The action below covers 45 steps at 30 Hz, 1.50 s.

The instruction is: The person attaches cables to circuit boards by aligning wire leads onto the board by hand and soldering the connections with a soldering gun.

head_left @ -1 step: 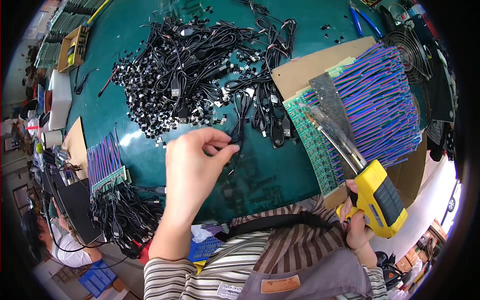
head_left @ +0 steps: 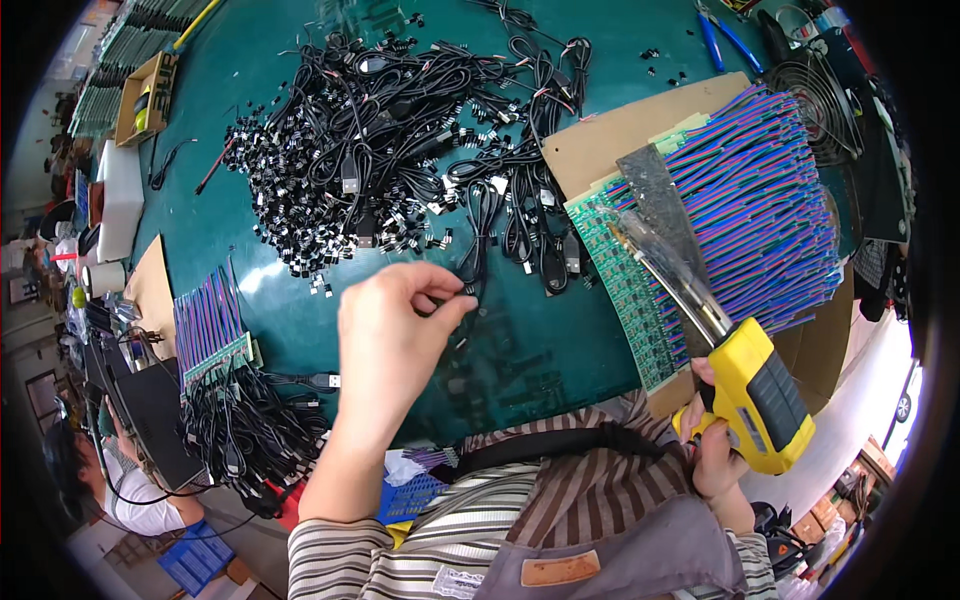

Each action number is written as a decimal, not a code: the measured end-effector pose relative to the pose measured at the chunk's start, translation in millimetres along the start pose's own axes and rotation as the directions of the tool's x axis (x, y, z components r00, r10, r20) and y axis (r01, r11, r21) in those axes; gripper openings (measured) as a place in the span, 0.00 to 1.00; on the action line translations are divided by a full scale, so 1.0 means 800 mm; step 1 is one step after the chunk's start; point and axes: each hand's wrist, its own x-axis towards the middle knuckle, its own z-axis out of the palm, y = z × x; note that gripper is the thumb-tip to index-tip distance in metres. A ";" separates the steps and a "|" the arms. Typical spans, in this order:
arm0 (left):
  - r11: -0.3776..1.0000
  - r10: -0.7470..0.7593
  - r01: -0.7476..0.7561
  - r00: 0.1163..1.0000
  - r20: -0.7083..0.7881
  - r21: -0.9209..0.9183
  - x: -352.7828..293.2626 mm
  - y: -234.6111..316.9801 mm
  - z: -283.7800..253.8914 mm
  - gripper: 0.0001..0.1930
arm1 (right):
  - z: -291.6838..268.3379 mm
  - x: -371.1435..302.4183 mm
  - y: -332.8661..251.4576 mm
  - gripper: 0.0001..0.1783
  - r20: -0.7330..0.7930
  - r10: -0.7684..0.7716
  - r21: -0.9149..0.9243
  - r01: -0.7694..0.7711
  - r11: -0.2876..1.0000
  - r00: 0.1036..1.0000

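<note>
My left hand [head_left: 385,335] is closed in a pinch, thumb against forefinger, at the lower end of a coiled black cable [head_left: 482,215]. Its fingertips hide just what part they hold. In my right hand [head_left: 712,440] is a yellow and black soldering gun [head_left: 765,400], its metal barrel slanting up and left. The gun's tip hangs over a panel of small green circuit boards [head_left: 622,290]. Striped blue, red and green ribbon wires [head_left: 760,210] run right from these boards, with a dark flat bar [head_left: 665,210] lying across them.
A heap of black USB cables [head_left: 380,110] and small black connectors [head_left: 300,190] covers the far middle. Finished-looking boards with wires and black cables [head_left: 235,420] lie at left. Cardboard [head_left: 580,150] sits beneath the right-hand panel. Blue-handled pliers [head_left: 712,42] and a round fan [head_left: 815,110] are far right.
My left hand has shifted very slightly to the right, still pinching at the cable's end. The right hand and soldering gun look almost unmoved.
</note>
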 end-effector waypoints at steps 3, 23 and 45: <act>0.999 -0.044 0.044 0.999 -0.011 -0.025 -0.005 -0.010 0.006 0.08 | 0.013 0.014 -0.022 0.35 0.119 0.002 -0.220 0.025 0.975 0.993; 0.946 0.011 0.007 0.999 0.053 -0.325 -0.027 0.012 0.017 0.08 | -0.001 0.015 0.030 0.21 0.030 -0.132 -0.075 0.134 0.988 0.991; 0.456 -0.149 0.565 0.810 0.567 -0.688 0.013 0.027 0.055 0.13 | -0.008 0.023 0.031 0.23 0.104 -0.122 0.017 0.121 0.993 0.987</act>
